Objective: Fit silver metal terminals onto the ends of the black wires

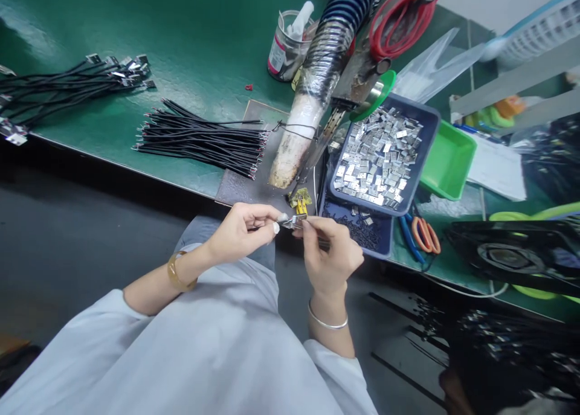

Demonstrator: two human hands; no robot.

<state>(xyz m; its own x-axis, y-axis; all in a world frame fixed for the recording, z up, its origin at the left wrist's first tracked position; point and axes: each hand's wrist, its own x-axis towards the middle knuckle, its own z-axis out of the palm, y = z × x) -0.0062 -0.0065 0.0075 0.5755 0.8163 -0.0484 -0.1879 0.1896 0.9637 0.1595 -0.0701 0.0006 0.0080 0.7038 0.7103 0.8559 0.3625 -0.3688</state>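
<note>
From the head view, you have both forearms reaching forward past your shirt, the hands brought in close to each other at the near edge of the table (194, 13). Your left hand (240, 234) comes in from the left with its forearm slanting up, the back of the hand facing up and the fingers bent. Its thumb and forefinger, capped in white at the tips, point to the right and almost meet; you have them right at the left end of a small metal piece (298, 220), but I cannot tell whether they are clamped on it or on something thin beside it.

Your right hand (334, 252) rises more steeply, wrist bent so that the fingers turn left, the other fingers curled under. Its thumb and forefinger pinch the metal piece at its right end. The piece sits between your two hands, just on your side of a yellow clip (301, 203).

Left of the clip, black cables (199, 138) lie side by side, partly on a grey board (235, 185). A hose (312, 83) slants down toward your hands. On your right, a blue tray (430, 122) of metal shells overlaps a lower tray (385, 237) holding small dark bits, with scissors (425, 235) beside it.
</note>
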